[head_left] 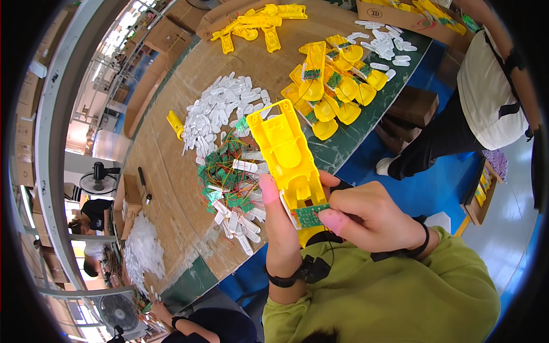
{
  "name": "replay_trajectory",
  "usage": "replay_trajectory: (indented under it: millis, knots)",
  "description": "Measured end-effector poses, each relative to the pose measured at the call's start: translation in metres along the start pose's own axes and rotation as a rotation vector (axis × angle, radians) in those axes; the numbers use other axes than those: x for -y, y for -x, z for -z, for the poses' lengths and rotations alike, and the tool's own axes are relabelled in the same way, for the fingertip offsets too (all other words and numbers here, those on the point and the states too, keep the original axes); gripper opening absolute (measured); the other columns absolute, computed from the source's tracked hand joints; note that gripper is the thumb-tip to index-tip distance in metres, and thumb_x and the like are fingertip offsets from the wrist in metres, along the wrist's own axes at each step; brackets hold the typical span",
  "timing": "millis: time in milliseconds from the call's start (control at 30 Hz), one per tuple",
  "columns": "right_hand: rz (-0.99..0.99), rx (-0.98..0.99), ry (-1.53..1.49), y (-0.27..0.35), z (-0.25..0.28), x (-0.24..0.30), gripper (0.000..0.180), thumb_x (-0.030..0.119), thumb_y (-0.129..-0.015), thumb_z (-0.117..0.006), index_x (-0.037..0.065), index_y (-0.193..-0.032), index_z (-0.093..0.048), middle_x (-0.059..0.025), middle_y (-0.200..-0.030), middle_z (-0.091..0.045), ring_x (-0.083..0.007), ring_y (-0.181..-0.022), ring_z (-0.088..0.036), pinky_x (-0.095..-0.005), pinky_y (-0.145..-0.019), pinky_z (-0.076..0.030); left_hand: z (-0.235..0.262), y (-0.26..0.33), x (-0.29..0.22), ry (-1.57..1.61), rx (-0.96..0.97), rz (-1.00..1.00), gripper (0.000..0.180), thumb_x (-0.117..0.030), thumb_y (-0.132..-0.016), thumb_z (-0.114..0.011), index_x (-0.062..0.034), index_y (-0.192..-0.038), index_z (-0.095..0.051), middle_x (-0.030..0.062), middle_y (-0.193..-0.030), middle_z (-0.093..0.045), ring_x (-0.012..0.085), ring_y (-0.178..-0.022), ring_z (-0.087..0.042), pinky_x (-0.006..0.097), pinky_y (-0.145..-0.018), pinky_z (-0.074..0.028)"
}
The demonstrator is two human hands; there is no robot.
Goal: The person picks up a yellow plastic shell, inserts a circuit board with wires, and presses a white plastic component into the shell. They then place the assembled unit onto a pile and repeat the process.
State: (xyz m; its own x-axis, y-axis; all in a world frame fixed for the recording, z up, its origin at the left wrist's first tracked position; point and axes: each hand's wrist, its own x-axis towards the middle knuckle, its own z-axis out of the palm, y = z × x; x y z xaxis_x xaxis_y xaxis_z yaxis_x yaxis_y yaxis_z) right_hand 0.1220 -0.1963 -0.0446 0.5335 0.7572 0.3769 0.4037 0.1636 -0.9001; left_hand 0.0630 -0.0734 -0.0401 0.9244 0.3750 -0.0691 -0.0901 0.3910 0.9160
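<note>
A yellow plastic housing half, its hollow inside facing up, is gripped along its side by my left hand. A small green circuit board lies across the lower end of the housing. My right hand is closed at that end, its thumb pressed on the board and its fingers bent by the housing's edge. A white strip shows between my left hand and the housing. Just beyond my left hand is a tangled heap of green boards with thin wires and white cases.
A pile of white plastic pieces lies mid-table. Yellow housings with boards stand at the right edge, more yellow housings at the far side. A screwdriver-like tool lies left. One person stands right; another person's arm reaches in lower left.
</note>
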Motion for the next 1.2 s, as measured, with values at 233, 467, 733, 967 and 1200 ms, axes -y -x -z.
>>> replay_trajectory:
  millis: [233, 467, 733, 967, 1200]
  knots:
    - [-0.013, -0.003, -0.050, -0.001, 0.002, 0.003, 0.019, 0.011, -0.082, -0.051, 0.001, -0.066, -0.046, -0.0084, -0.054, -0.047, -0.0210, -0.044, -0.046, -0.0295, -0.042, -0.034, -0.001, 0.005, 0.003, -0.044, -0.093, -0.112, 0.062, -0.057, -0.084, -0.023, -0.0020, -0.087, -0.051, 0.0079, -0.073, -0.055, 0.0157, -0.063, -0.050, 0.026, -0.057, -0.039]
    - [-0.073, -0.122, -0.322, 0.004, 0.002, -0.004, 0.020, 0.009, -0.082, -0.050, 0.001, -0.064, -0.046, -0.0039, -0.053, -0.044, -0.0112, -0.044, -0.037, -0.0251, -0.041, -0.030, 0.008, 0.009, 0.005, -0.289, -0.071, -0.413, 0.054, -0.055, -0.066, -0.053, -0.0028, -0.077, -0.045, 0.0061, -0.069, -0.042, 0.0140, -0.062, -0.041, 0.025, -0.053, -0.033]
    - [0.039, 0.076, -0.134, 0.003, 0.000, 0.003, 0.023, 0.013, -0.081, -0.053, 0.003, -0.063, -0.043, -0.0083, -0.050, -0.040, -0.0231, -0.042, -0.042, -0.0300, -0.040, -0.032, 0.000, 0.010, 0.003, -0.126, -0.041, -0.248, 0.075, -0.067, -0.079, -0.013, -0.0015, -0.076, -0.048, 0.0059, -0.062, -0.044, 0.0131, -0.054, -0.040, 0.023, -0.050, -0.032]
    - [0.124, 0.110, 0.128, -0.003, 0.000, 0.009, 0.022, 0.016, -0.082, -0.052, 0.005, -0.065, -0.042, -0.0089, -0.050, -0.041, -0.0256, -0.045, -0.047, -0.0344, -0.041, -0.036, 0.016, 0.010, 0.006, -0.116, 0.031, -0.123, 0.080, -0.070, -0.076, -0.012, -0.0011, -0.090, -0.051, 0.0065, -0.075, -0.053, 0.0125, -0.065, -0.049, 0.024, -0.057, -0.038]
    - [0.147, 0.098, 0.257, -0.007, -0.008, 0.011, 0.022, 0.016, -0.081, -0.051, 0.004, -0.065, -0.044, -0.0102, -0.053, -0.044, -0.0275, -0.048, -0.050, -0.0348, -0.043, -0.038, 0.008, 0.008, 0.005, -0.253, -0.178, -0.085, 0.077, -0.067, -0.079, -0.013, -0.0015, -0.091, -0.051, 0.0076, -0.078, -0.055, 0.0135, -0.068, -0.052, 0.025, -0.060, -0.041]
